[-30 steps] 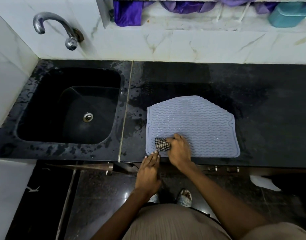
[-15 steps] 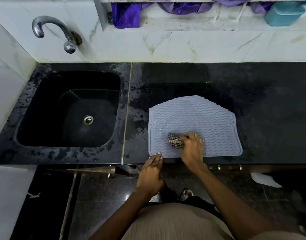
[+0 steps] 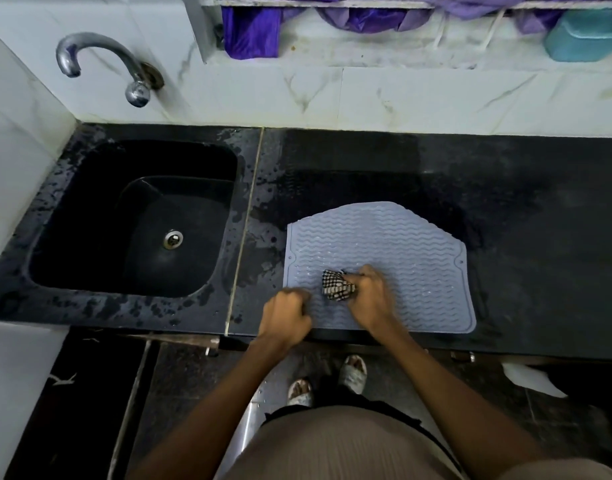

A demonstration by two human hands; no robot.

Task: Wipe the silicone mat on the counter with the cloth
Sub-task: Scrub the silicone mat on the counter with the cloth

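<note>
A pale blue silicone mat (image 3: 384, 244) with wavy ridges lies flat on the black counter (image 3: 522, 220), near its front edge. My right hand (image 3: 372, 299) presses a bunched black-and-white checked cloth (image 3: 337, 285) onto the mat's near left part. My left hand (image 3: 287, 313) rests curled on the mat's front left corner, fingers bent and blurred, holding that corner down. The corner under it is hidden.
A black sink (image 3: 134, 220) with a metal drain sits left of the mat, and a chrome tap (image 3: 100, 60) is mounted on the wall above it. The counter around the sink is wet. Purple cloth (image 3: 252, 26) and a teal container (image 3: 585, 36) sit on the ledge behind.
My right hand with the cloth moved right, then back left across the mat's near part. My left hand moved up from the counter edge onto the mat's front left corner and curled.
</note>
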